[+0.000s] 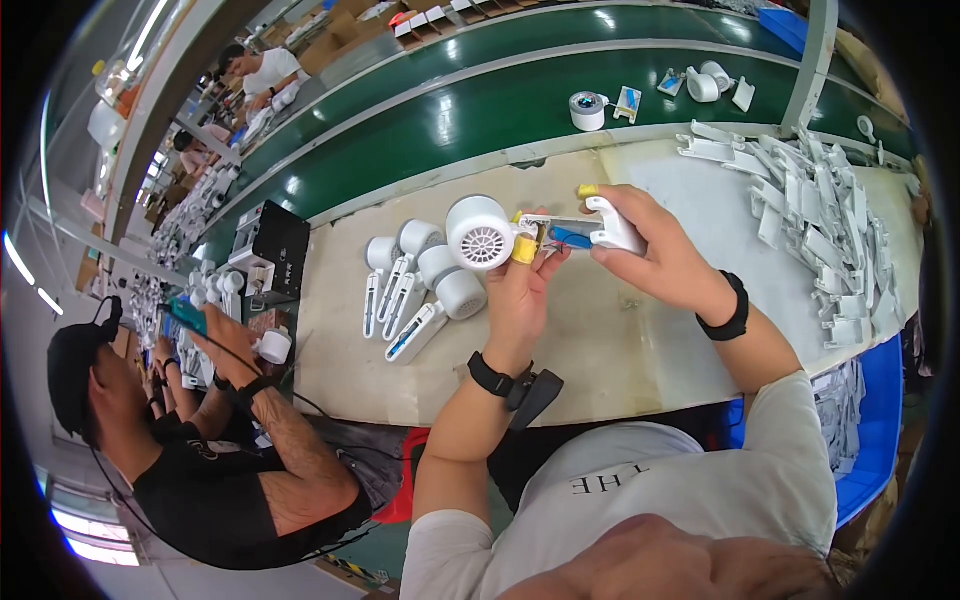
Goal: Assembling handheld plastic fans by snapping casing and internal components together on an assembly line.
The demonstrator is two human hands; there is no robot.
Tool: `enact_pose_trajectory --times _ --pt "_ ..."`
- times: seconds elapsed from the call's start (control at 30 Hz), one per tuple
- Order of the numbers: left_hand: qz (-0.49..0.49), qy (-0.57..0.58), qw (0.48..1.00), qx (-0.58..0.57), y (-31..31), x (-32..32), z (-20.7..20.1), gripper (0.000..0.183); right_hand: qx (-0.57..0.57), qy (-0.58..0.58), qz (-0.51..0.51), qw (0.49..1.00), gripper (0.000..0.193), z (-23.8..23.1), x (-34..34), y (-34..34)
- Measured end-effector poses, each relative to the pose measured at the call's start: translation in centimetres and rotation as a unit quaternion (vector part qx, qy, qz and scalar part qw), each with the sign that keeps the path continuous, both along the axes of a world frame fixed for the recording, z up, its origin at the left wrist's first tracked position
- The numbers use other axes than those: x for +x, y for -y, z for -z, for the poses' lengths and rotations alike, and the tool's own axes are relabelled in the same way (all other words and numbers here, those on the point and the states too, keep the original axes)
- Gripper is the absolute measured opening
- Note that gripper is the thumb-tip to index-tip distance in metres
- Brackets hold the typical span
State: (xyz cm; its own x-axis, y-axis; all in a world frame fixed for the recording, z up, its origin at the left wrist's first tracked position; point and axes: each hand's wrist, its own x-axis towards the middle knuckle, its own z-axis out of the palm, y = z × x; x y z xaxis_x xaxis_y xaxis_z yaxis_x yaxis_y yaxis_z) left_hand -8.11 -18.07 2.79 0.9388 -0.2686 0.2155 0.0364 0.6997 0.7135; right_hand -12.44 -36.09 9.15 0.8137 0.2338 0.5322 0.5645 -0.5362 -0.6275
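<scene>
My left hand (521, 300) is closed around the neck of a white handheld fan (482, 234), whose round slotted head points up and left. Its handle lies open, showing a blue battery (570, 237) and thin wires. My right hand (665, 250) pinches a white plastic handle piece (616, 228) at the far end, between thumb and fingers; whether it is joined to the fan I cannot tell. Yellow wraps cover some fingertips on both hands. Left of my left hand, several similar fans (415, 318) lie on the worktable with blue showing in their handles.
A pile of white handle shells (815, 220) covers the table's right side. A blue bin (880, 430) stands below it. Beyond runs a green conveyor (440, 120) carrying several fan parts (587, 110). A black box (272, 250) and a co-worker (230, 450) holding a tool are at left.
</scene>
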Motion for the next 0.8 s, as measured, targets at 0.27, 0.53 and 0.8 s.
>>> enact_pose_trajectory --times 0.27,0.53,0.8 --pt "-0.019 -0.010 1.000 -0.011 0.9 -0.6 0.4 0.039 -0.166 0.170 0.133 0.962 0.060 0.9 -0.2 -2.8" --pt "0.003 0.007 1.000 -0.027 1.8 -1.9 0.9 0.039 -0.183 0.198 0.110 0.957 0.061 1.5 -0.2 -2.9" --pt "-0.110 0.016 0.990 0.087 2.1 -2.1 0.5 0.035 -0.170 0.207 0.129 0.955 0.059 2.4 0.3 -4.0"
